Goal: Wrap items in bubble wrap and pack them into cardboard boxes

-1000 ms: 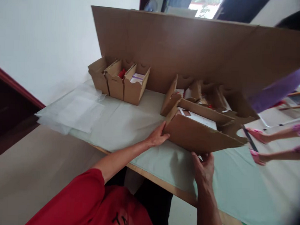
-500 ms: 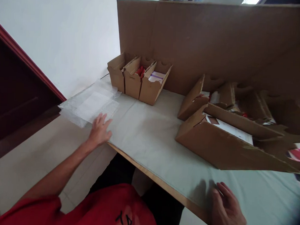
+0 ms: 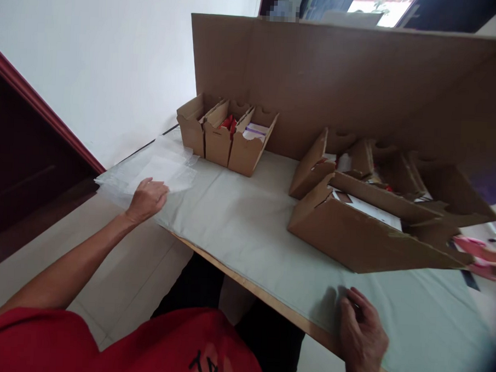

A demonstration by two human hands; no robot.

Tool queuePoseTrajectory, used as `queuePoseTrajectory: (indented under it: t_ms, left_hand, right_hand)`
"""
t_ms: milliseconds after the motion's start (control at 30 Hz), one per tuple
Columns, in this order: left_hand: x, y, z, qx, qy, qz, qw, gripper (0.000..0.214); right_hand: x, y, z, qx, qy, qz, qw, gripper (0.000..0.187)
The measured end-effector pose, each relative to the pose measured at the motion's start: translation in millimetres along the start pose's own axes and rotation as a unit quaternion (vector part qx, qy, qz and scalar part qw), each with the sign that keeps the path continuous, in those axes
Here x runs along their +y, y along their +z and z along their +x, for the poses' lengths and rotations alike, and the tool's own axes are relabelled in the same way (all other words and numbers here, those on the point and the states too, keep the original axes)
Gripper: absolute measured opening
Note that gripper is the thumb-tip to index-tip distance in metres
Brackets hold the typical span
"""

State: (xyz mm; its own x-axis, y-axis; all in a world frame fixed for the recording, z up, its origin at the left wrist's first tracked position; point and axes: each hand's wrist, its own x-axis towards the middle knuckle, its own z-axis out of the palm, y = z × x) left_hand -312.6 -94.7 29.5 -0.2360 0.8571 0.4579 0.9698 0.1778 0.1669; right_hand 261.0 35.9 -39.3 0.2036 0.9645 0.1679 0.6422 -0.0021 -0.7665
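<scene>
My left hand [image 3: 146, 199] rests on the near edge of a stack of clear plastic bags [image 3: 158, 165] at the table's left corner, its fingers curled down onto the top bag. My right hand [image 3: 360, 328] lies on the pale green table cover [image 3: 246, 224] near the front edge, fingers bent and holding nothing. A large open cardboard box [image 3: 353, 234] with a white sheet inside sits just beyond my right hand, apart from it.
Three small open cardboard boxes [image 3: 228, 133] with red and white items stand at the back left. More open boxes [image 3: 380, 164] crowd the back right. A tall cardboard sheet [image 3: 338, 80] walls off the far side. Another person's pink-gloved hand [image 3: 475, 253] shows at the right edge.
My left hand left the big box, swung left to the plastic bags and curled onto them. My right hand let go of the box and dropped to the table.
</scene>
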Motion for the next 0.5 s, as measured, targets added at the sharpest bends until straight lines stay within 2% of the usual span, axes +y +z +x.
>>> queuePoseTrajectory:
  t_ms: [100,200,300,367,433,500]
  left_hand:
    - [22.3,-30.8,28.5,0.062,-0.090,-0.099,0.989,0.025]
    - [60.3,-68.0,59.0,0.049,-0.148,-0.278,0.948,0.020]
    - [105.2,-96.4,80.2,0.004,-0.172,-0.482,0.859,0.010]
    - [132.5,-106.8,86.2,-0.032,-0.178,-0.578,0.796,0.006]
    - [154.5,-110.0,86.8,-0.070,-0.185,-0.638,0.745,0.005]
    - [170.5,-106.5,84.7,-0.105,-0.196,-0.677,0.701,0.005]
  right_hand:
    - [1.7,1.0,0.6,0.003,-0.018,-0.006,1.000,0.050]
    - [-7.6,3.8,-6.2,0.003,-0.053,0.011,0.999,0.046]
    - [-36.4,12.4,-19.5,-0.041,-0.098,0.087,0.990,0.042]
    - [-63.8,23.4,-24.7,-0.087,-0.113,0.152,0.978,0.041]
    - [-92.2,39.0,-22.7,-0.160,-0.083,0.225,0.958,0.050]
    - [-117.7,58.0,-14.3,-0.223,-0.049,0.325,0.918,0.066]
